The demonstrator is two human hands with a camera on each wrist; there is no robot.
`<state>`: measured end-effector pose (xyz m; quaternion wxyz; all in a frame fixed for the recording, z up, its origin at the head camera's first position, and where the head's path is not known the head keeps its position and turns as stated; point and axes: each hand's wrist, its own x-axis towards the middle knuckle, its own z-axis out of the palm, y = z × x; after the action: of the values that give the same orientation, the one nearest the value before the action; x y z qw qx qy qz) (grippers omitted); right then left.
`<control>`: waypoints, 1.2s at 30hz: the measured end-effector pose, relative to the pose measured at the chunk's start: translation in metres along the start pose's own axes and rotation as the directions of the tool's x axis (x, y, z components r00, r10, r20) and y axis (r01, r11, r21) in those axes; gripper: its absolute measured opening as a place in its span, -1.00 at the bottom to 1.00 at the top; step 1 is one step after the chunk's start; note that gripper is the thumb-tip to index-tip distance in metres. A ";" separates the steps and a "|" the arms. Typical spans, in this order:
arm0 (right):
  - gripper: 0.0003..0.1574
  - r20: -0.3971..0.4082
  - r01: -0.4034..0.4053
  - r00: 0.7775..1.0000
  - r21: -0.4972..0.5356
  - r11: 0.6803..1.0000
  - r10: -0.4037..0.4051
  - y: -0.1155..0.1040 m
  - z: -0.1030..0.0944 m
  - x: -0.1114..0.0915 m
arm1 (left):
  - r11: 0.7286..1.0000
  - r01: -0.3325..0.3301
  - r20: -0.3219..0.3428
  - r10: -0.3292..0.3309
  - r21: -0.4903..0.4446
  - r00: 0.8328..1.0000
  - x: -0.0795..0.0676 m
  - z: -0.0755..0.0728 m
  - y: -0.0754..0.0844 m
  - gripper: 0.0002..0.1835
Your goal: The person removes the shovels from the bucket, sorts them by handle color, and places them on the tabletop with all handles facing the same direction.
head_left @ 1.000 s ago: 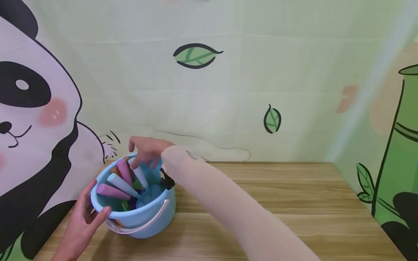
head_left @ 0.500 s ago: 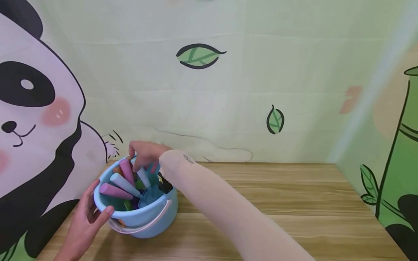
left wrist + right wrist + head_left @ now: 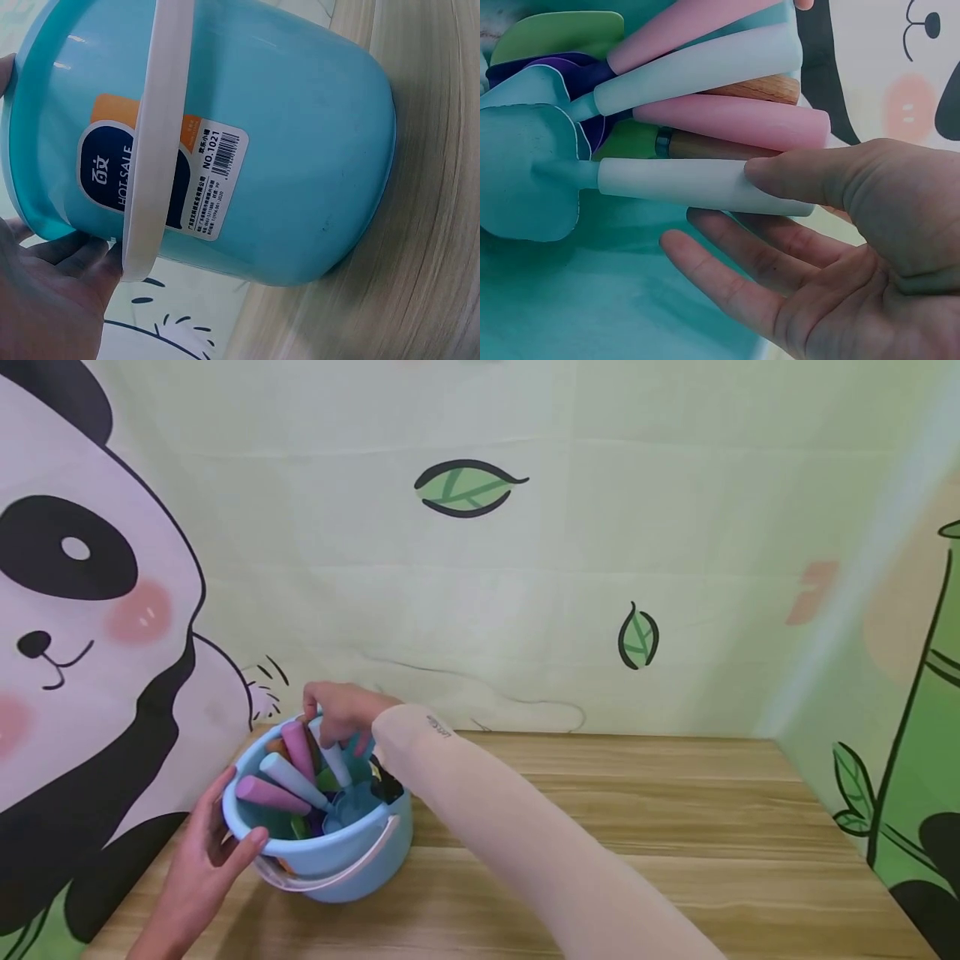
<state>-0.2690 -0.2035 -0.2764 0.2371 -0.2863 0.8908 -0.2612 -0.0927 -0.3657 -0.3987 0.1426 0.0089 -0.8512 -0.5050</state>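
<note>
A light blue bucket point(image 3: 352, 872) stands on the wooden table at the left, its white carrying handle point(image 3: 161, 135) hanging down outside. My left hand point(image 3: 197, 868) grips its left rim, thumb on the near side. Several shovels with pink and pale blue handles lean inside. My right hand point(image 3: 345, 710) reaches in from above at the back. In the right wrist view it pinches the pale blue handle of one shovel point(image 3: 690, 180), thumb on top and fingertips underneath. The blade of that shovel still lies within the bucket. Another blue-handled shovel point(image 3: 697, 67) and a pink handle point(image 3: 735, 120) lie beside it.
The wooden tabletop point(image 3: 637, 843) stretches to the right of the bucket. Behind stands a pale green cloth backdrop point(image 3: 525, 568) printed with a panda, leaves and bamboo. A printed label point(image 3: 165, 172) is stuck on the bucket's side.
My right hand has lowered slightly onto the blue shovel handle, and thumb and fingers have closed about it. The left hand stays on the rim. The whole head view has shifted a little.
</note>
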 end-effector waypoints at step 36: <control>-0.59 -0.246 0.424 0.896 0.234 0.875 -0.368 0.050 -0.054 -0.036 | 1.000 0.006 -0.019 -0.006 0.010 1.000 0.001 0.002 -0.002 -0.07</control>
<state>-0.2927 -0.1276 -0.2559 0.1286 -0.3997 0.7852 -0.4551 -0.0944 -0.3651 -0.4016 0.1492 0.0171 -0.8523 -0.5010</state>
